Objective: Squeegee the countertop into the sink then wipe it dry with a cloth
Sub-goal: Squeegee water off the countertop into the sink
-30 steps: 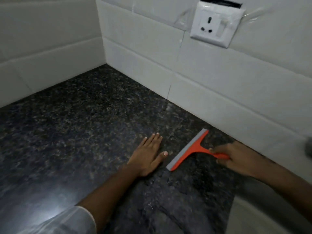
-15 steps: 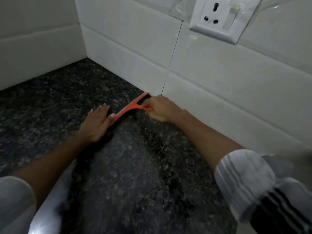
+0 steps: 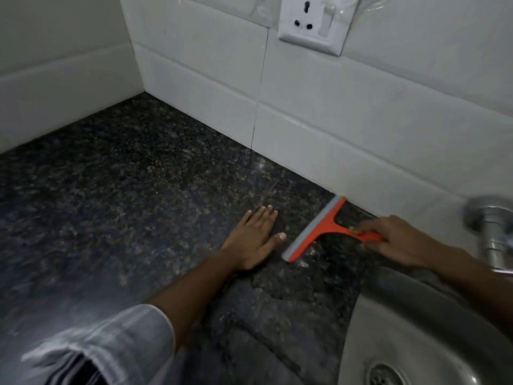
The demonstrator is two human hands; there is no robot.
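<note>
Gripping orange squeegee handle in right hand, blade angled toward sink; left hand open, flat, bracing on table.

White tile walls meet at corner, far left. Wide tiles w/ thin grout lines. White socket + switch plate on far wall, top centre, clear film wrinkled around it. Chrome tap fitting on wall, right edge, blurred. Dim light; pale glare patch near left.
</note>
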